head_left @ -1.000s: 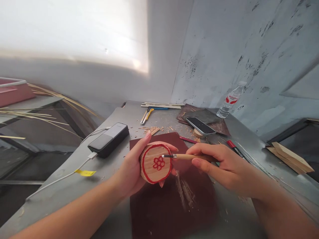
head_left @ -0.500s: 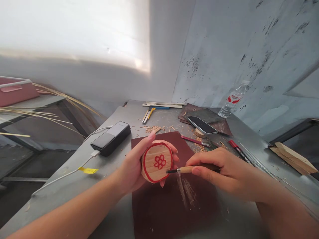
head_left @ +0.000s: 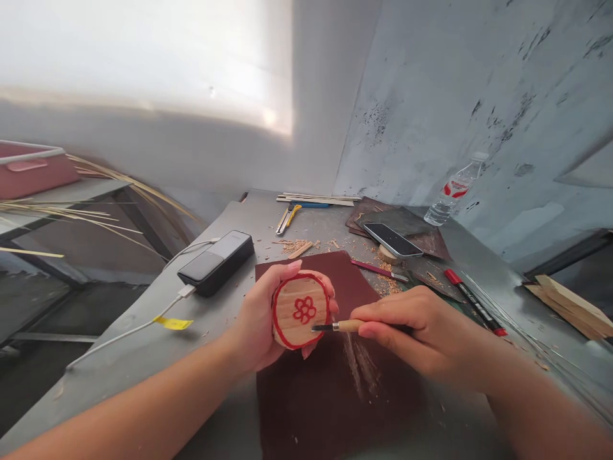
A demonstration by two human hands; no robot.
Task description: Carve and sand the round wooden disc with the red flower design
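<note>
My left hand [head_left: 258,319] grips a round wooden disc [head_left: 299,311] with a red painted rim and a small red flower in its middle, its face tilted up towards me. My right hand [head_left: 416,329] holds a carving tool [head_left: 335,326] with a wooden handle and a dark metal tip. The tip touches the lower right part of the disc's face. Both hands hover over a dark red mat [head_left: 330,383] that carries streaks of wood dust.
A black power bank [head_left: 215,262] with a white cable lies left of the mat. Behind are a phone [head_left: 393,239], red pens [head_left: 474,301], a utility knife [head_left: 288,218], wood chips, a water bottle [head_left: 453,190]. Wooden strips [head_left: 569,306] lie right; a pink bin [head_left: 33,169] at far left.
My right hand lowered the tool from the disc's upper right edge to its lower right part. The disc shifted slightly left and the view drifted a little.
</note>
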